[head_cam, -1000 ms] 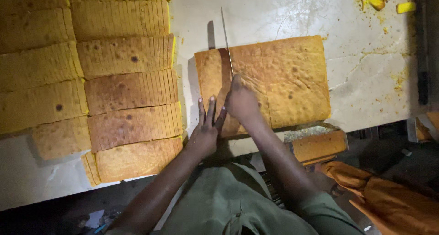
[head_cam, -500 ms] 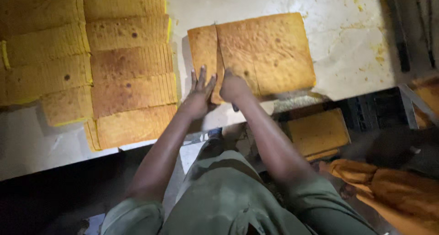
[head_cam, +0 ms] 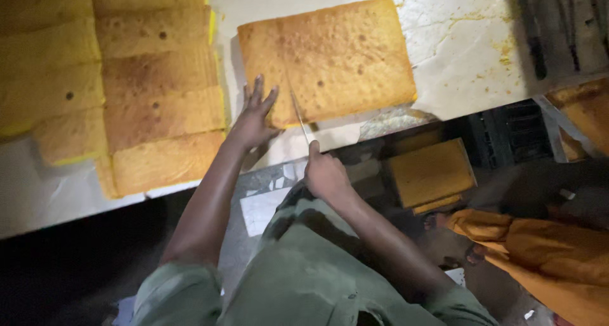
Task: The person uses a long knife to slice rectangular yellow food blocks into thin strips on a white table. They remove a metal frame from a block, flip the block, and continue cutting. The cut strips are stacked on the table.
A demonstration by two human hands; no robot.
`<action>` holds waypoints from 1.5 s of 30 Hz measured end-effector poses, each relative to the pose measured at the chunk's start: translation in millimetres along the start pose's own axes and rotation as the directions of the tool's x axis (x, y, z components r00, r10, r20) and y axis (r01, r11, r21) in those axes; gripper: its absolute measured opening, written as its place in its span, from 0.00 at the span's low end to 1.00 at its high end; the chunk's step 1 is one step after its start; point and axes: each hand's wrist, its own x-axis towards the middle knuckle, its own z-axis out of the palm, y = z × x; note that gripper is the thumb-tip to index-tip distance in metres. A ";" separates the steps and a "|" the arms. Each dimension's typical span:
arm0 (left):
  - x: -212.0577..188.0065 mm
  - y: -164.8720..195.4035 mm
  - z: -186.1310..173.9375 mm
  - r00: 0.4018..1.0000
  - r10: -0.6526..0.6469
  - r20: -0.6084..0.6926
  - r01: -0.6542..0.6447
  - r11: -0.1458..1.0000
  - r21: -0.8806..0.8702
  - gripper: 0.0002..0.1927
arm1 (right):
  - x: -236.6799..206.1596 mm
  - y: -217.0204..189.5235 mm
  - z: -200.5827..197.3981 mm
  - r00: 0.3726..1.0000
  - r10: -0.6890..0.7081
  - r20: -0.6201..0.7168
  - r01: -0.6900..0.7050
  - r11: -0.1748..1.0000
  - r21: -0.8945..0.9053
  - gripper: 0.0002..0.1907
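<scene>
A large golden-brown sponge cake slab (head_cam: 336, 56) lies on the white table (head_cam: 457, 66). My left hand (head_cam: 252, 115) rests flat with fingers spread on the slab's near left corner, beside a cut line. My right hand (head_cam: 325, 172) grips a long thin knife (head_cam: 298, 113). Its blade points up into the slab's near edge, while the hand itself sits just off the table's front edge.
Several cut cake strips (head_cam: 158, 104) lie side by side on the left of the table. A smaller cake piece (head_cam: 431, 172) sits below the table edge at right. Orange cloth (head_cam: 539, 250) lies lower right. Dark tools (head_cam: 539, 28) rest top right.
My right hand has drawn the knife back toward me, from over the slab to past the table's front edge. My left hand stays on the slab's left part.
</scene>
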 end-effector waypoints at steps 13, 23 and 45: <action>48.2 61.6 -4.7 0.963 -0.245 0.113 0.192 0.916 0.351 0.53 | 197.8 139.8 -126.6 0.975 0.002 -0.223 -0.034 0.990 -0.139 0.25; 139.1 142.3 47.5 0.949 0.136 0.283 -0.242 0.892 0.382 0.56 | 237.2 138.8 -143.9 0.989 0.056 -0.136 -0.063 0.997 -0.048 0.21; 105.5 171.7 68.7 0.986 0.158 0.046 -0.163 0.887 0.431 0.53 | 131.7 154.5 -144.0 0.994 0.087 0.062 -0.082 0.994 -0.077 0.25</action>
